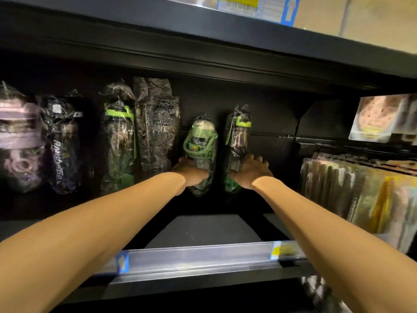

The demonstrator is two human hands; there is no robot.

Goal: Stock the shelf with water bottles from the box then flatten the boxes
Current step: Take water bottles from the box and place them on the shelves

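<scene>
The left hand (190,171) curls around the lower body of a green-lidded bottle (200,152), which is wrapped in clear plastic and has a green carry loop. The hand holds it upright deep inside the shelf (203,231), close to the black back wall. Whether its base touches the shelf floor is lost in shadow. Just beside it, with a narrow dark gap between, the right hand (250,170) grips the lower half of a second bottle (237,141) — darker, also in plastic, with a bright green cap at the top. Both forearms reach in over the clear price rail (203,256) along the shelf's front edge, which carries a blue tag (121,262) on the left and a yellow tag (284,249) on the right. Further left along the back wall stand four more wrapped bottles: a crumpled dark-wrapped bottle (156,123) nearest the left hand, then a bottle with a green strap (118,141), a black bottle with white lettering (63,143), and a lilac bottle (18,136) at the frame's edge. To the right, past a divider, sit stacked flat packages (361,188) with a pictured carton (379,118) above them. Overhead — on the upper shelf — a box with a blue arrow (291,10) shows.
</scene>
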